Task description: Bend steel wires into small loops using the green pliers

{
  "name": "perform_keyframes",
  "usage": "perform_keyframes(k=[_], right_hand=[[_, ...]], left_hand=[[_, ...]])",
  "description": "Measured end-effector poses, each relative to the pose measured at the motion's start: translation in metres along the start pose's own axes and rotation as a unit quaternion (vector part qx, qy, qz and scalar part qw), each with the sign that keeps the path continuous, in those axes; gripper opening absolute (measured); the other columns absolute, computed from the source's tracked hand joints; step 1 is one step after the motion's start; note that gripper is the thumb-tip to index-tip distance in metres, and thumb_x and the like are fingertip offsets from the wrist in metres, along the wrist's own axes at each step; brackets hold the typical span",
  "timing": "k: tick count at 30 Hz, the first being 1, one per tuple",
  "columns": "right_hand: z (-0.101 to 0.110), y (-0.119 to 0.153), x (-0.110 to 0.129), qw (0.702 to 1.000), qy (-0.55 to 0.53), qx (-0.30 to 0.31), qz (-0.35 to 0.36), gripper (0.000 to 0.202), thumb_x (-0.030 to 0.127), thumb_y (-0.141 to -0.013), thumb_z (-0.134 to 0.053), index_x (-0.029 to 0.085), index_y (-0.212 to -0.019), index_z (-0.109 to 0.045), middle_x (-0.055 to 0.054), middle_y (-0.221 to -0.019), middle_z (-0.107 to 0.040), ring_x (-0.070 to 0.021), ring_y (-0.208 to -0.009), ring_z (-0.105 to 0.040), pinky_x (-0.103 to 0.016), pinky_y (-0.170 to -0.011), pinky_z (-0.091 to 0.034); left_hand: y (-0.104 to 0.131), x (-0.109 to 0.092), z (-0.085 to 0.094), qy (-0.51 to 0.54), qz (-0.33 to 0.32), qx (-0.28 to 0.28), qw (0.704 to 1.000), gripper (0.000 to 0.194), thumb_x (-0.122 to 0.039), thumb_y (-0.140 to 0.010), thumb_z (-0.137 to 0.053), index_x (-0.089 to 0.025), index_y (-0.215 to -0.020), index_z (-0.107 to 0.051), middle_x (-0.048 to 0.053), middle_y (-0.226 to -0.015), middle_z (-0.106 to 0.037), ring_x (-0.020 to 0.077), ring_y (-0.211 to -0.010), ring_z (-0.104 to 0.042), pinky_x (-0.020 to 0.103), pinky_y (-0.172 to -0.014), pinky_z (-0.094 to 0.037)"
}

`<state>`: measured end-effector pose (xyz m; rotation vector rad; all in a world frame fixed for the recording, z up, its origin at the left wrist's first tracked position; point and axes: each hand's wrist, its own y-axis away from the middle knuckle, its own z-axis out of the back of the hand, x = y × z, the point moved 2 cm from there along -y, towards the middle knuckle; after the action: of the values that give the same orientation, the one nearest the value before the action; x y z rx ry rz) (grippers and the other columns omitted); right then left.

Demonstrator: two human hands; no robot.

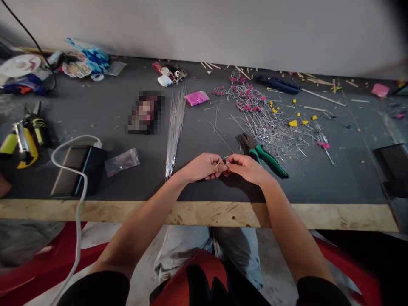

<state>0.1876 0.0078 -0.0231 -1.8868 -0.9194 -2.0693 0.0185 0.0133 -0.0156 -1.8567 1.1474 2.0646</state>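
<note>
Close together above the table's front, my left hand (205, 166) and my right hand (245, 167) pinch a thin curved wire (221, 161). The wire arcs between the fingertips of both hands; its ends are hidden in the fingers. Just beyond my right hand lie green-handled pliers (268, 160), their dark jaws toward the wall. A bundle of straight silvery wires (175, 131) lies beside my left forearm. To the right, a pile of wires (270, 131) spreads out, with pink-tipped wire pieces (248, 95) and yellow bits (293, 123) among them.
A power bank (79, 170) with a white cable sits left, near cutters (40, 127) and a small plastic bag (123, 162). Farther back are a pink packet (197, 98), keys with a white case (165, 80), a dark blue tool (277, 84) and wooden sticks (321, 97).
</note>
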Motion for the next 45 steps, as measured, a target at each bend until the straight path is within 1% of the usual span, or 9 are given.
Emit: perform_keyframes(k=[8, 11, 14, 22, 27, 30, 33, 39, 45], right_hand=[[0.005, -0.005, 0.0, 0.986, -0.148, -0.078, -0.021, 0.012, 0.028, -0.076, -0.063, 0.018, -0.077, -0.056, 0.0, -0.071, -0.066, -0.0134, -0.073, -0.066, -0.032, -0.078, -0.053], [0.006, -0.005, 0.002, 0.973, -0.192, -0.125, -0.028, 0.012, 0.026, -0.073, -0.064, 0.017, -0.073, -0.056, -0.001, -0.065, -0.065, -0.0152, -0.068, -0.066, -0.036, -0.075, -0.056], [0.005, -0.004, 0.005, 0.964, -0.226, -0.132, -0.042, 0.008, 0.023, -0.072, -0.062, 0.017, -0.071, -0.057, -0.001, -0.061, -0.063, -0.0164, -0.065, -0.066, -0.038, -0.071, -0.057], [0.0, 0.013, 0.02, 0.968, -0.22, -0.111, -0.039, 0.005, 0.021, -0.072, -0.06, 0.017, -0.072, -0.057, 0.0, -0.062, -0.058, -0.0178, -0.067, -0.066, -0.039, -0.072, -0.056], [0.019, 0.048, 0.031, 0.979, -0.06, -0.194, -0.02, 0.022, 0.04, -0.075, -0.061, 0.018, -0.078, -0.056, -0.003, -0.073, -0.06, -0.0171, -0.073, -0.061, -0.032, -0.069, -0.051], [0.04, 0.077, 0.025, 0.925, 0.173, -0.339, -0.009, 0.029, 0.046, -0.075, -0.06, 0.02, -0.088, -0.057, -0.003, -0.087, -0.06, -0.0179, -0.082, -0.056, -0.035, -0.078, -0.045], [0.048, 0.091, 0.006, 0.868, 0.352, -0.346, -0.046, 0.037, 0.05, -0.07, -0.063, 0.021, -0.093, -0.058, -0.009, -0.108, -0.053, -0.0267, -0.104, -0.049, -0.042, -0.089, -0.038], [0.047, 0.068, -0.017, 0.778, 0.504, -0.368, -0.068, 0.043, 0.053, -0.067, -0.064, 0.022, -0.097, -0.058, -0.012, -0.117, -0.048, -0.0363, -0.113, -0.041, -0.052, -0.091, -0.032], [0.05, 0.063, 0.002, 0.831, 0.462, -0.305, -0.058, 0.029, 0.046, -0.076, -0.055, 0.018, -0.082, -0.062, -0.01, -0.083, -0.06, -0.0252, -0.081, -0.057, -0.038, -0.075, -0.043]], left_hand=[[-0.01, 0.008, 0.0, 0.049, -0.13, -0.134, 0.981, 0.018, -0.026, -0.085, -0.049, -0.012, -0.095, -0.053, 0.005, -0.071, -0.061, 0.0099, -0.057, -0.06, 0.02, -0.046, -0.05], [-0.006, 0.005, 0.006, -0.052, -0.325, -0.275, 0.903, 0.041, -0.01, -0.079, -0.048, -0.017, -0.119, -0.046, 0.012, -0.112, -0.058, 0.0171, -0.1, -0.06, 0.029, -0.072, -0.056], [0.0, 0.0, 0.001, -0.251, -0.448, -0.249, 0.821, 0.042, -0.007, -0.079, -0.05, -0.02, -0.118, -0.052, 0.012, -0.134, -0.046, 0.0211, -0.124, -0.045, 0.037, -0.093, -0.049], [0.01, -0.006, -0.014, -0.383, -0.457, -0.279, 0.753, 0.02, -0.017, -0.09, -0.044, -0.016, -0.099, -0.062, 0.011, -0.121, -0.059, 0.017, -0.111, -0.058, 0.035, -0.094, -0.049], [0.027, -0.022, -0.022, -0.318, -0.451, -0.26, 0.792, 0.018, -0.018, -0.09, -0.044, -0.015, -0.093, -0.061, 0.009, -0.107, -0.066, 0.0151, -0.1, -0.061, 0.033, -0.089, -0.05], [0.036, -0.025, -0.026, -0.164, -0.385, -0.212, 0.883, 0.017, -0.024, -0.091, -0.044, -0.015, -0.092, -0.058, 0.005, -0.084, -0.066, 0.0106, -0.075, -0.063, 0.027, -0.071, -0.053], [0.044, -0.021, -0.035, 0.007, -0.329, -0.144, 0.933, 0.016, -0.029, -0.088, -0.048, -0.015, -0.093, -0.055, 0.001, -0.07, -0.061, 0.0093, -0.062, -0.059, 0.024, -0.059, -0.053], [0.066, -0.016, -0.049, 0.093, -0.299, -0.14, 0.939, 0.025, -0.037, -0.084, -0.056, -0.014, -0.092, -0.061, -0.002, -0.059, -0.057, 0.0098, -0.056, -0.058, 0.024, -0.054, -0.051], [0.092, -0.017, -0.05, 0.071, -0.3, -0.185, 0.933, 0.028, -0.039, -0.085, -0.054, -0.014, -0.093, -0.064, -0.001, -0.059, -0.058, 0.0098, -0.055, -0.058, 0.024, -0.054, -0.051]])
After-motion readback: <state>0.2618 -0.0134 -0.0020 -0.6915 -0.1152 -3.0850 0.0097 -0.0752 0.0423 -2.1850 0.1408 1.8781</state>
